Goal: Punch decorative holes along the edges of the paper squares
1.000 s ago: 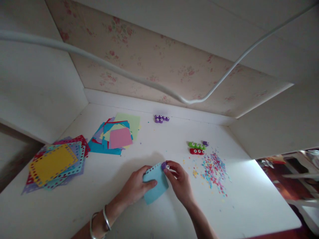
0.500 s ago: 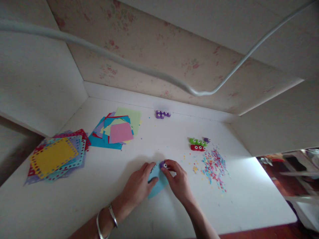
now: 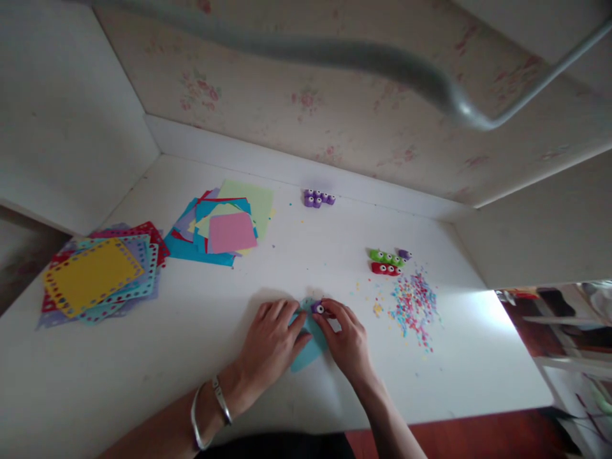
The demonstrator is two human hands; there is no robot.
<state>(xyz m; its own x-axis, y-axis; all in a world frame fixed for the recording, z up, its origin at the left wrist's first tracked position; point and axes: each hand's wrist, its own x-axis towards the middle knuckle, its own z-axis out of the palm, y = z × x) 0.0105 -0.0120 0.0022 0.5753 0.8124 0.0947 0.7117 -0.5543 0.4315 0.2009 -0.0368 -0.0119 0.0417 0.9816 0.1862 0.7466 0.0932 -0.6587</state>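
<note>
A small purple paper punch (image 3: 317, 308) with a white, dark-centred button is pinched in my right hand (image 3: 350, 338). It sits at the far edge of a light-blue sheet of paper (image 3: 310, 354), which lies on the white tabletop. My left hand (image 3: 271, 335) is on the left part of that sheet, gripping it with the thumb and fingers close to the punch. These fingers cover the sheet's left edge. Whether the paper is inside the punch's slot I cannot tell.
Plain coloured papers (image 3: 233, 233) and a stack with hole-punched borders (image 3: 93, 274) lie left. Purple punches (image 3: 315, 198) stand at the back. Green punches (image 3: 386, 257), red punches (image 3: 385, 269) and a purple one (image 3: 404, 254) stand right, near scattered confetti (image 3: 415, 303). A cable (image 3: 335, 54) hangs above.
My left fingers have shifted along the sheet, nearer to the punch, covering the left edge that showed before. My right hand still holds the punch at the paper. The camera view has moved.
</note>
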